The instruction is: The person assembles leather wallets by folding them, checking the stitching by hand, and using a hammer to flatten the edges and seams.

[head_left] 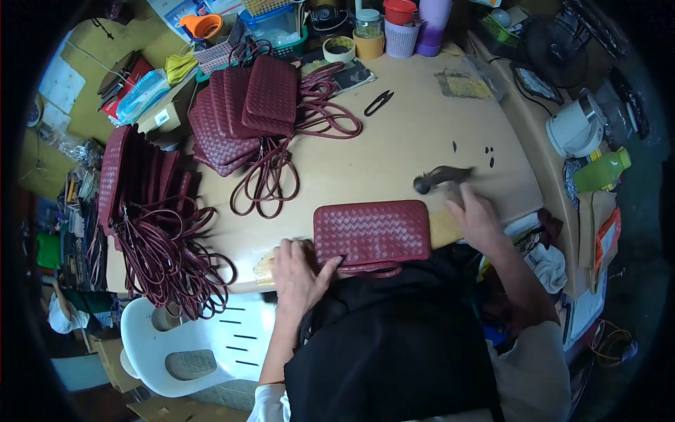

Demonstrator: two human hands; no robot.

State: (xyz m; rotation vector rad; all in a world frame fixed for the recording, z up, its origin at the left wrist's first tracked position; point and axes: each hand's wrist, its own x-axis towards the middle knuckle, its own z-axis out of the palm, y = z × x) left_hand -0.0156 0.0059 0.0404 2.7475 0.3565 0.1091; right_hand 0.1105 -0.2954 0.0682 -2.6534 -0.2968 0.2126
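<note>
A dark red woven wallet (373,231) lies flat at the table's front edge, its wrist strap (369,270) folded along the near side. My left hand (294,276) grips the wallet's lower left corner, with the thumb at the near edge and the other fingers beside it. My right hand (477,218) is closed on a hammer (444,177), raised just right of the wallet and slightly smeared by motion. A yellowish flat piece (444,228) shows beyond the wallet's right end; how far it runs underneath is hidden.
More woven wallets (271,98) with looped straps are piled at the back left, and another row (130,176) stands at the left edge. Thread snips (379,103) lie mid-table. Tape (339,49) and cups line the back. A white chair (239,337) stands front left.
</note>
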